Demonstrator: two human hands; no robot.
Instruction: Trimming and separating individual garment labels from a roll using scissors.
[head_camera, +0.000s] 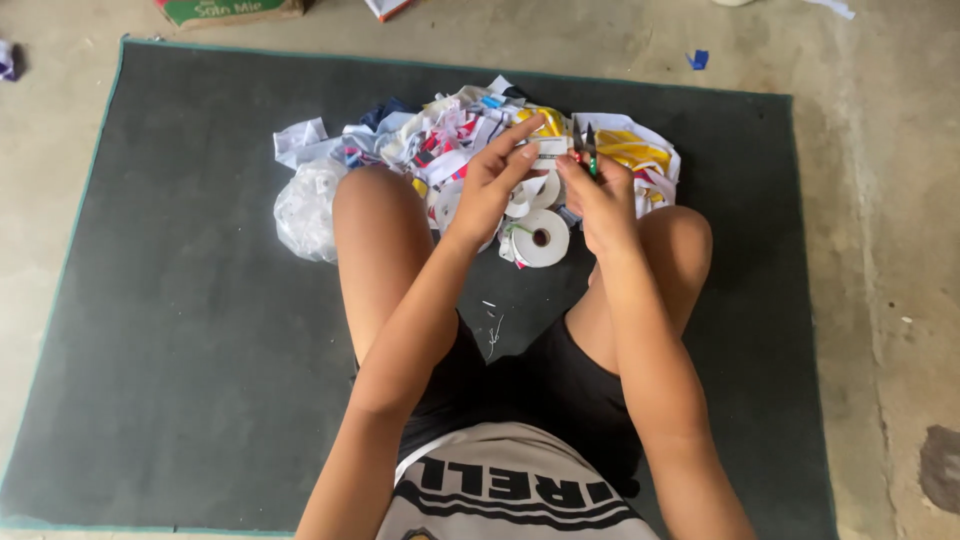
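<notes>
Hands meet just above white tape roll (541, 238) on dark mat (180, 300). Left hand (490, 185) pinches thin white label strip (548, 147): light, floppy, tears easily; hold near edge. Right hand (600, 195) closed round small snips (590, 150).

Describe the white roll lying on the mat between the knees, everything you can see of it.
The white tape roll lies flat on the dark mat, its round face up, showing a small dark core hole. It looks like paper or fabric tape, thickly wound. A loose end with green and red marks trails at its left side. It sits below the left hand, beside more white rolls at the scrap pile's edge.
</notes>
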